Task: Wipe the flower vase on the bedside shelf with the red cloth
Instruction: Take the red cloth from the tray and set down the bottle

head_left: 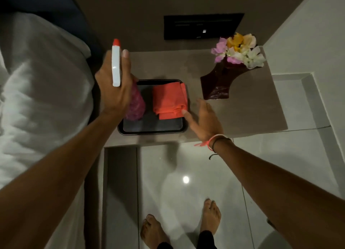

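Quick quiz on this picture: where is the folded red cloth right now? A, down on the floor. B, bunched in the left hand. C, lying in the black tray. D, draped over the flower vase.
C: the red cloth lies folded in the black tray, with the right hand just touching its edge.

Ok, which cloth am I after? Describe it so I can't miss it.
Find the bedside shelf between the bed and the wall niche; a dark tray sits near its front edge. The red cloth lies folded flat in the tray's right half, with the right hand touching its corner.
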`<state>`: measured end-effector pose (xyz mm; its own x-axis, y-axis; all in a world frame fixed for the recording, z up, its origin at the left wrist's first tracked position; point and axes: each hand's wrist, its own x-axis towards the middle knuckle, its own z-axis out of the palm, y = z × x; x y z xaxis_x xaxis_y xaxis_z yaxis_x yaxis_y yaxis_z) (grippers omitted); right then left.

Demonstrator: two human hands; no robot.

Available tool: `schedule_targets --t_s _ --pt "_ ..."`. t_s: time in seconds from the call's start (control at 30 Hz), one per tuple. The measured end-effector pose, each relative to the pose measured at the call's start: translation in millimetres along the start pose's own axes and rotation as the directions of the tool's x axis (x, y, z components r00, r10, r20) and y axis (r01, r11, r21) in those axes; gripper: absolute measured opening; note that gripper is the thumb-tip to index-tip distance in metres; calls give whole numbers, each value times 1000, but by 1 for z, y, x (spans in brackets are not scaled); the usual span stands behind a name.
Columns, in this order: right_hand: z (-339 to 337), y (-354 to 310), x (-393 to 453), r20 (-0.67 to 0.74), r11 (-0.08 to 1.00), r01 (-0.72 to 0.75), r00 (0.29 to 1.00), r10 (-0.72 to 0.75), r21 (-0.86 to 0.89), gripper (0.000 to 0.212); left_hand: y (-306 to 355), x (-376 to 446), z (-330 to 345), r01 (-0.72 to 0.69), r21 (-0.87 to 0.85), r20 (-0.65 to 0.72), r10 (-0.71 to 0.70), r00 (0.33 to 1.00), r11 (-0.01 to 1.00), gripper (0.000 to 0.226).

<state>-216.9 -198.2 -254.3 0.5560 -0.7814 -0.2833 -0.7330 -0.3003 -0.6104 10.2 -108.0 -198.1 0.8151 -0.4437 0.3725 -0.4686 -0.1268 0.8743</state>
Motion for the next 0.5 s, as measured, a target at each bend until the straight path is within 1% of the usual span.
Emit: schedule_targets --t_s 0.1,0.13,0.2,0.27,0.37,0.43,0.5 --pt "20 -16 25 -75 980 -121 988 134 157 68 -9 0 6 -48 2 -35 48 998 999 22" --pt "26 -20 31 -93 965 -167 978 189 204 66 -11 -2 7 -46 8 -33 46 998 999 20" --pt "39 -24 44 -130 930 -245 949 288 274 57 -17 -3 11 -28 -9 -31 27 999 1000 26" --pt "48 -26 53 -136 893 -306 921 366 331 58 -20 -3 12 -39 1 -33 39 999 999 32" --pt "56 -23 68 -68 852 -407 890 452 329 67 -23 0 12 -61 1 -1 61 998 998 32" --pt "55 -20 75 14 819 -460 874 486 343 66 -24 2 11 -69 21 25 68 997 997 37" --pt "51 -18 76 33 809 -468 871 490 354 57 -25 2 10 -69 70 40 66 997 995 42"
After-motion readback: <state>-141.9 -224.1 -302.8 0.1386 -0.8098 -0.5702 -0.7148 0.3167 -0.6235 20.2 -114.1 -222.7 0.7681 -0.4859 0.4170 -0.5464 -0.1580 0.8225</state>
